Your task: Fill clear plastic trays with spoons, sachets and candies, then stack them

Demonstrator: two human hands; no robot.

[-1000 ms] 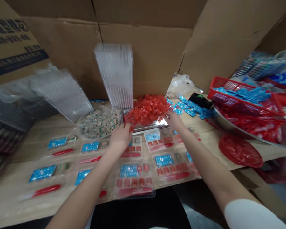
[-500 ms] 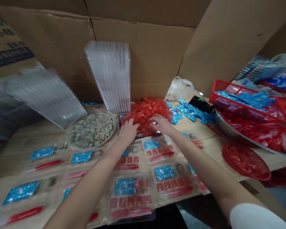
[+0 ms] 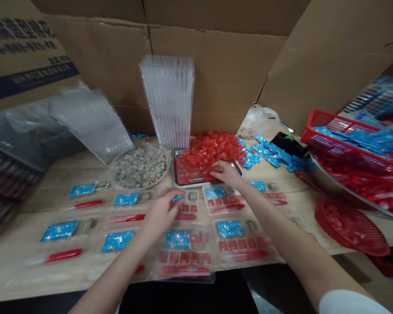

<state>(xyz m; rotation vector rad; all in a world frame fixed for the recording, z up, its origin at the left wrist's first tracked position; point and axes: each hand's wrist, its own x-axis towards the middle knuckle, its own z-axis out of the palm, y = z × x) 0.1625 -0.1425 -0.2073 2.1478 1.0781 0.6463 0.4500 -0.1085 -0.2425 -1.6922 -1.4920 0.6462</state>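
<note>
red pieces, mid-frame: light and slick

we find one heap of small red pieces (image 3: 216, 147), too jumbled to count, on one metal tray (image 3: 174, 171). we judge them light and slippery, best pinched singly by the edges. the right hand (image 3: 228, 174) curls at the heap's lower edge; the left hand (image 3: 161, 211) bends over a blister tray (image 3: 186, 201), lower centre. we cannot tell either grip's opening or contents. blue sachets (image 3: 229, 229) visible in such trays: nine.

Wood-grain worktop (image 3: 6, 277). Metal tray (image 3: 174, 169) at right hand (image 3: 229, 175); blue sachets (image 3: 252, 160) beyond it. Round dish (image 3: 132, 189) beyond left hand (image 3: 160, 210); clear packs (image 3: 229, 243) either side.
</note>
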